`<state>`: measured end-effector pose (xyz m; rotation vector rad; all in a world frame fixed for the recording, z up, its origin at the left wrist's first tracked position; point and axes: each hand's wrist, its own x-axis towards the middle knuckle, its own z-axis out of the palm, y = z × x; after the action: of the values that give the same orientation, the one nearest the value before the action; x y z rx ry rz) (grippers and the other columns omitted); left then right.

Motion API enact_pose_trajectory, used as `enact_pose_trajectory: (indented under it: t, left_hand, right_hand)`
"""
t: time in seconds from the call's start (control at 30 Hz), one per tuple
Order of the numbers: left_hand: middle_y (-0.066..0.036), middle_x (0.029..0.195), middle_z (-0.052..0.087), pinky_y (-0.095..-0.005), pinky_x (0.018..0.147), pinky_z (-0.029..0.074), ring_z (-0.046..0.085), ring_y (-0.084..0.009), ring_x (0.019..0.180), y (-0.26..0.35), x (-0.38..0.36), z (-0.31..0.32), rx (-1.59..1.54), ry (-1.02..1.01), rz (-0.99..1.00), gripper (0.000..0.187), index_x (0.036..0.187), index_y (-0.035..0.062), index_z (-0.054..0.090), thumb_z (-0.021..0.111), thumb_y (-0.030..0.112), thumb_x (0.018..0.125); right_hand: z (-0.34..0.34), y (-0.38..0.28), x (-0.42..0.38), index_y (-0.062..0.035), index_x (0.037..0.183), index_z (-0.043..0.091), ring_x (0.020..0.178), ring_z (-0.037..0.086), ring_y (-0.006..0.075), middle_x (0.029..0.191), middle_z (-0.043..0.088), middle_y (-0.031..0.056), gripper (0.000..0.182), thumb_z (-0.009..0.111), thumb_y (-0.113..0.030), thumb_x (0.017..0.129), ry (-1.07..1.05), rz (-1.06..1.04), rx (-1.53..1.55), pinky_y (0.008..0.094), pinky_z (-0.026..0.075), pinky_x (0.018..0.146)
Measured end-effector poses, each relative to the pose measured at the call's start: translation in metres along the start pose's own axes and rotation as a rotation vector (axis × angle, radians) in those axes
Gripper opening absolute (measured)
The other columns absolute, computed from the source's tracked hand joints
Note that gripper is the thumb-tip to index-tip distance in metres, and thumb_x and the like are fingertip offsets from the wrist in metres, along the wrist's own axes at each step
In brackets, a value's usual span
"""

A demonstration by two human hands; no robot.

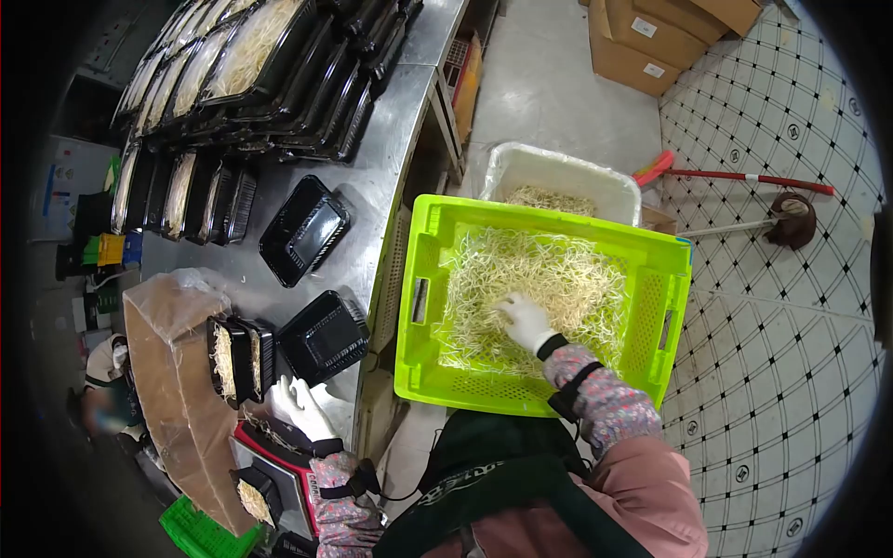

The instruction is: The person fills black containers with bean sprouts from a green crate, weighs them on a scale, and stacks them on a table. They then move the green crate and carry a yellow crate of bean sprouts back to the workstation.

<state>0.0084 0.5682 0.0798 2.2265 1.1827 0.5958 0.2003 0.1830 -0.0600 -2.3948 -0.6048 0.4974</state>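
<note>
My right hand [527, 324], in a white glove, is down in a heap of pale bean sprouts [567, 284]. Its fingers curl into the strands, and the tips are partly buried. The sprouts lie in a bright green plastic crate [428, 219] in front of me. My left hand [305, 411], also gloved in white, has its fingers stretched out and holds nothing. It is beside a red-edged scale [302, 460], just below an empty black tray [324, 337]. Filled black trays [240, 361] stand to its left. A tray with sprouts [255, 499] sits on the scale.
Stacks of filled, wrapped black trays [251, 70] cover the far steel table [395, 121]. Another empty black tray [305, 231] lies nearer. A lined white tub [558, 163] sits behind the crate. Cardboard boxes [642, 42] and a red-handled tool [744, 177] are on the floor.
</note>
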Motion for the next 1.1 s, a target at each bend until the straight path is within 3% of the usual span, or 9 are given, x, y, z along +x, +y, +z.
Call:
enact_pose_trajectory:
  t: [0.1, 0.17, 0.2, 0.3, 0.43, 0.6, 0.77, 0.9, 1.1]
  left_hand:
    - [-0.016, 0.123, 0.053, -0.0337, 0.09, 0.044, 0.052, -0.0217, 0.111, -0.008, 0.005, -0.001, -0.097, -0.085, -0.136, 0.051, 0.135, 0.0048, 0.042, 0.056, 0.029, 0.093]
    - [-0.015, 0.105, 0.061, -0.0262, 0.058, 0.05, 0.063, -0.0168, 0.077, 0.012, 0.012, -0.003, -0.268, -0.256, -0.51, 0.057, 0.137, 0.0082, 0.039, 0.059, 0.033, 0.09]
    - [-0.01, 0.09, 0.063, -0.0222, 0.035, 0.041, 0.058, -0.0123, 0.051, 0.017, 0.014, 0.001, -0.336, -0.245, -0.577, 0.061, 0.139, 0.0111, 0.036, 0.06, 0.035, 0.089]
    - [-0.009, 0.085, 0.064, -0.0235, 0.034, 0.043, 0.059, -0.0152, 0.048, 0.014, 0.02, 0.008, -0.349, -0.282, -0.613, 0.062, 0.14, 0.0109, 0.034, 0.061, 0.033, 0.088]
    - [-0.006, 0.079, 0.062, -0.0277, 0.037, 0.046, 0.058, -0.0165, 0.05, 0.001, 0.021, 0.012, -0.5, -0.248, -0.556, 0.049, 0.132, 0.0064, 0.044, 0.061, 0.015, 0.088]
    - [-0.009, 0.096, 0.061, -0.0253, 0.038, 0.052, 0.058, -0.0143, 0.057, 0.024, 0.014, 0.0, -0.56, -0.188, -0.343, 0.031, 0.119, 0.0021, 0.055, 0.051, 0.0, 0.088]
    - [-0.011, 0.106, 0.06, -0.0227, 0.046, 0.053, 0.061, -0.0142, 0.071, 0.084, -0.02, 0.017, -0.706, -0.411, -0.204, 0.044, 0.132, 0.0022, 0.044, 0.049, 0.0, 0.088]
    - [-0.011, 0.105, 0.061, -0.022, 0.046, 0.053, 0.062, -0.015, 0.064, 0.132, -0.063, 0.064, -0.588, -0.714, -0.273, 0.046, 0.135, 0.004, 0.042, 0.042, -0.004, 0.089]
    - [-0.013, 0.099, 0.065, -0.0282, 0.046, 0.055, 0.06, -0.0171, 0.052, 0.117, -0.129, 0.166, -0.503, -1.019, -0.266, 0.051, 0.133, 0.0037, 0.045, 0.037, -0.007, 0.084]
  right_hand:
    - [-0.02, 0.025, -0.017, -0.0183, 0.116, 0.058, 0.112, 0.049, 0.0367, 0.12, 0.052, 0.0133, 0.048, 0.069, -0.021, 0.07, -0.015, 0.123, 0.055, 0.0434, 0.047, 0.087]
    - [-0.049, 0.021, -0.015, -0.0197, 0.125, 0.05, 0.119, 0.042, 0.0412, 0.13, 0.044, 0.0169, 0.065, 0.073, -0.029, 0.066, -0.02, 0.231, -0.084, 0.0467, 0.045, 0.09]
    - [-0.059, 0.019, -0.011, -0.0211, 0.135, 0.041, 0.126, 0.035, 0.0456, 0.14, 0.035, 0.0206, 0.083, 0.078, -0.037, 0.062, -0.024, 0.342, -0.221, 0.05, 0.043, 0.094]
    - [-0.037, 0.024, 0.012, -0.0249, 0.144, 0.024, 0.132, 0.02, 0.0522, 0.149, 0.014, 0.0243, 0.109, 0.081, -0.048, 0.053, -0.159, 0.479, -0.24, 0.0621, 0.037, 0.095]
    - [0.003, -0.009, 0.027, -0.029, 0.144, 0.023, 0.133, 0.02, 0.0511, 0.153, 0.008, 0.016, 0.094, 0.076, -0.04, 0.067, -0.341, 0.35, -0.466, 0.0707, 0.036, 0.086]
    - [0.025, 0.05, 0.008, -0.015, 0.104, 0.061, 0.099, 0.055, 0.032, 0.109, 0.054, 0.0131, 0.036, 0.066, -0.015, 0.069, -0.065, 0.144, -0.362, 0.042, 0.051, 0.074]
    - [-0.037, 0.09, -0.044, -0.014, 0.107, 0.063, 0.09, 0.06, 0.0331, 0.099, 0.061, 0.0147, 0.041, 0.065, -0.012, 0.066, 0.198, 0.334, 0.046, 0.0389, 0.05, 0.079]
    - [-0.124, 0.06, -0.076, -0.0005, 0.107, 0.061, 0.082, 0.063, 0.0155, 0.093, 0.067, 0.0056, 0.042, 0.073, -0.01, 0.068, 0.282, 0.537, 0.612, 0.0288, 0.05, 0.077]
    - [-0.185, -0.025, -0.085, -0.0005, 0.114, 0.059, 0.093, 0.06, 0.013, 0.103, 0.064, 0.0064, 0.045, 0.073, -0.01, 0.072, 0.085, 0.229, 1.039, 0.0273, 0.047, 0.084]
